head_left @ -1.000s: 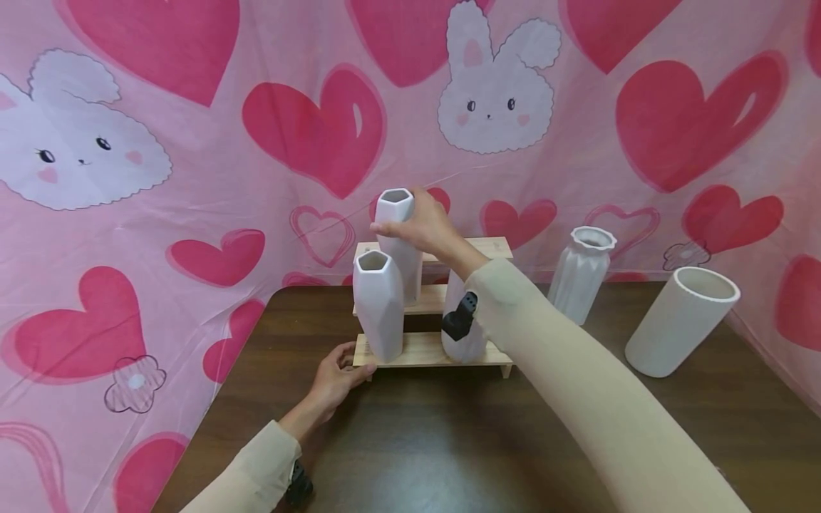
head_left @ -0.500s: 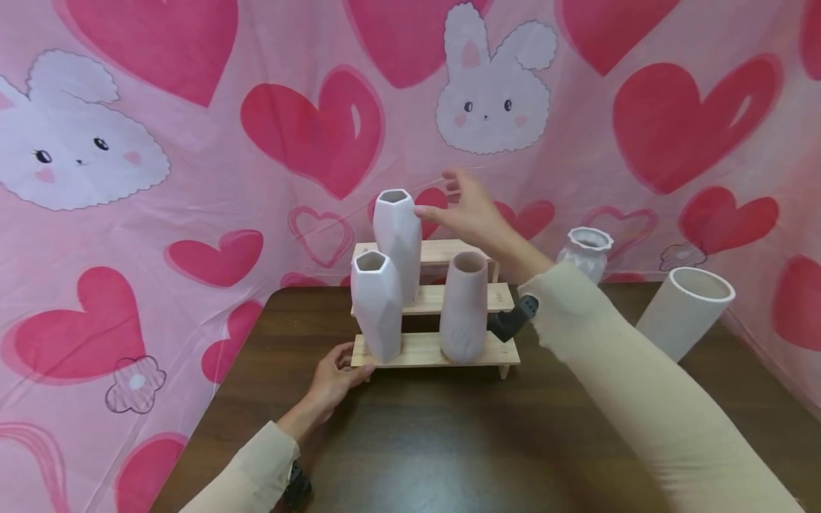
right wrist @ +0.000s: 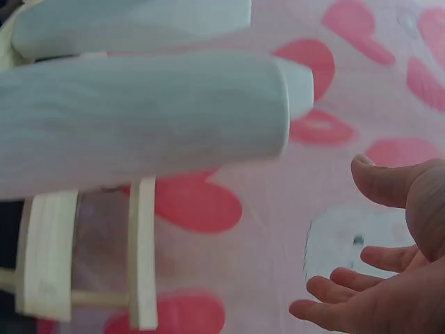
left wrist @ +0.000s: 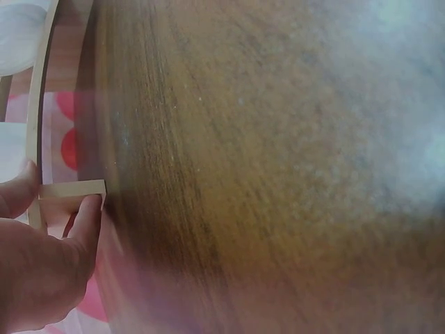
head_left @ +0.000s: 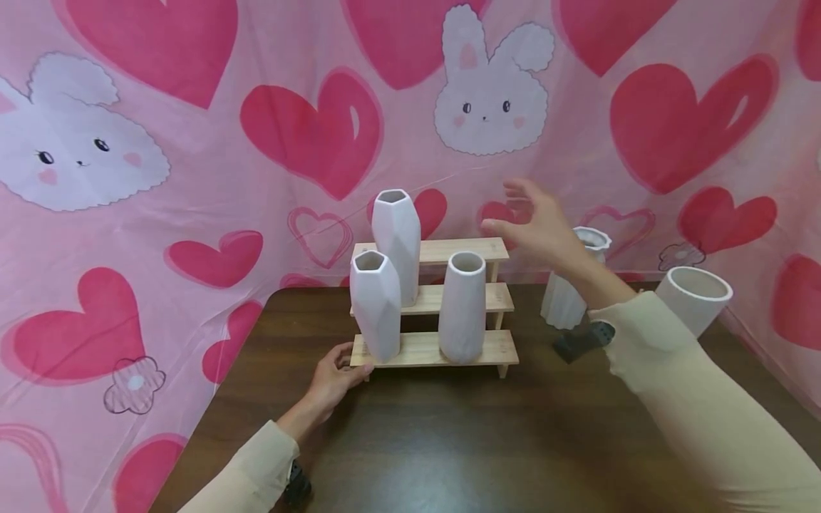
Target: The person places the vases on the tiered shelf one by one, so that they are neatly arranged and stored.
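In the head view my left hand (head_left: 331, 379) grips the left end of the lowest step of a three-step wooden stand (head_left: 420, 349). The left wrist view shows my thumb on the board and a finger against the stand's leg (left wrist: 76, 188). A white faceted vase (head_left: 377, 310) and a white rounded, tapering vase (head_left: 463, 310) stand upright on that step. Behind them, another faceted vase (head_left: 398, 242) is on the left of the middle step. My right hand (head_left: 544, 226), fingers spread and holding nothing, is in the air left of a white fluted vase (head_left: 561, 305).
Right of the stand, the fluted vase and a wide white cylindrical vase (head_left: 689, 306) stand on the dark wooden table (head_left: 410, 442), partly behind my right arm. A pink cloth (head_left: 212, 164) with hearts and rabbits hangs behind the table.
My right hand has let go of the rear faceted vase and moved right, towards the fluted vase. The vases on the stand stay put, and my left hand keeps its grip.
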{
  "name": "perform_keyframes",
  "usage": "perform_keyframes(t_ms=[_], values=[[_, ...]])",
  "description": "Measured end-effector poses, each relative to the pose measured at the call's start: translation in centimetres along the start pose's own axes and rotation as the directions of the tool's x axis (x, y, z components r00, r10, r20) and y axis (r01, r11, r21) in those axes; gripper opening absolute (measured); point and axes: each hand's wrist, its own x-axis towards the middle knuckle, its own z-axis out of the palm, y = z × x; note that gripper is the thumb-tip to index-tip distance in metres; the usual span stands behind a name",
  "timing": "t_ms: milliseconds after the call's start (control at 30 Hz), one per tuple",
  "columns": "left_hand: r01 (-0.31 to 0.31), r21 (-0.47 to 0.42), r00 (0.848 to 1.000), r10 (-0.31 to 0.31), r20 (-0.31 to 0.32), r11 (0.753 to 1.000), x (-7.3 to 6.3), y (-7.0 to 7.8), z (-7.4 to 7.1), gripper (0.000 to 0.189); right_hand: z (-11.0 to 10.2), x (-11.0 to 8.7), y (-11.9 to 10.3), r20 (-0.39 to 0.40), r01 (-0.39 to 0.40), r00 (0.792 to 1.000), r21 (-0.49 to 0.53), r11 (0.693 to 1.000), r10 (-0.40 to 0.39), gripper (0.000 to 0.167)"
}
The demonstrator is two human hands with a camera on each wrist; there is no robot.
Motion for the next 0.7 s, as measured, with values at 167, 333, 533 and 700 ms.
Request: perform_keyframes(t_ms=[167, 333, 533, 700], values=[[0.001, 0.009, 1.000, -0.001, 0.002, 1.000, 0.0, 0.1, 0.0, 0.060, -2.2, -1.4, 2.1, -0.010, -0.027, 1.000, 0.038, 0.999, 0.027, 0.077], [0.007, 0.024, 1.000, -0.007, 0.001, 1.000, 0.1, 0.1, 0.0, 0.060, -4.5, -2.8, 4.4, -0.028, -0.051, 0.998, 0.012, 0.999, 0.052, 0.079], [0.011, 0.022, 1.000, -0.011, 0.002, 1.000, 0.2, 0.2, 0.0, 0.060, -8.0, -4.6, 7.5, -0.076, -0.115, 0.991, -0.082, 0.990, 0.109, 0.080], [0.013, 0.015, 1.000, -0.013, 0.006, 1.000, 0.4, 0.1, 0.1, 0.061, -10.8, -6.4, 10.2, -0.140, -0.170, 0.979, -0.167, 0.971, 0.147, 0.083]])
